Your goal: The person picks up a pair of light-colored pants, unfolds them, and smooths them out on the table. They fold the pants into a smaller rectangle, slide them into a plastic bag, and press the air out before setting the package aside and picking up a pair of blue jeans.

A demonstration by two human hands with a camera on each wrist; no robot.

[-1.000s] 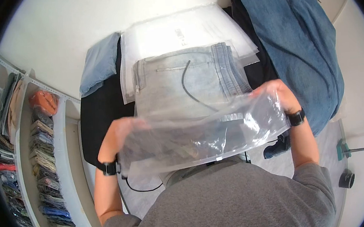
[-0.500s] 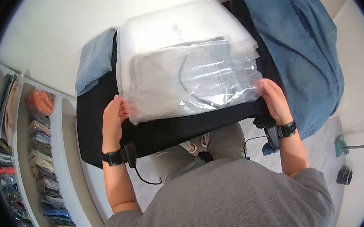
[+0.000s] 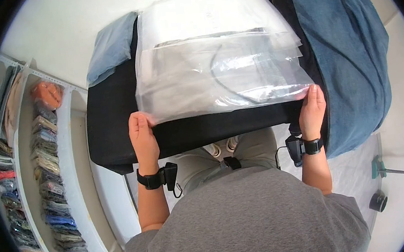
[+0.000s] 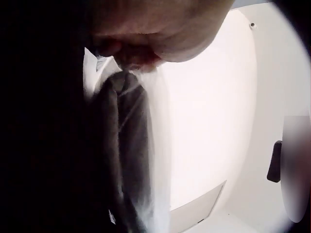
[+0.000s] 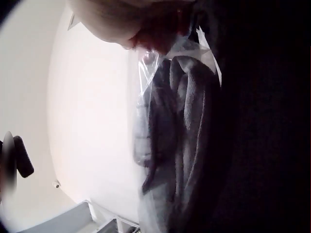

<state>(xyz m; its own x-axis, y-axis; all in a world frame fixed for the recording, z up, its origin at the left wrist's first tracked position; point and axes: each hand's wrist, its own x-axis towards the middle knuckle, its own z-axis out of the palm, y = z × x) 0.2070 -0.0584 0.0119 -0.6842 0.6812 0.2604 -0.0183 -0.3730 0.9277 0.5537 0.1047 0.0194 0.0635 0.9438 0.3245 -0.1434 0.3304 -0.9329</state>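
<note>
A clear plastic bag (image 3: 184,86) lies spread at the near side of the black-covered table (image 3: 116,138). A folded pale denim garment (image 3: 197,69) with a dark drawstring shows through its film. My left hand (image 3: 142,133) pinches the bag's near left corner between thumb and fingers. At the near right corner, my right hand (image 3: 312,111) pinches the film, thumb on top. In the left wrist view, the fingers (image 4: 138,60) meet the plastic right above the garment's folded edge. The right wrist view has folded grey cloth (image 5: 187,116) behind the film, below the fingers.
Behind the bag lies a stack of clear bags (image 3: 206,15). A packed blue garment (image 3: 112,47) rests at the back left. Large blue jeans (image 3: 350,60) drape over the right side. Shelves of bagged clothes (image 3: 51,187) stand left; a green-headed tool (image 3: 381,167) is at right.
The bag, lifted off the table and close to the body a second ago, came forward and down over the garment. Both hands then drew slightly outward at its near corners, pulling the near edge straighter.
</note>
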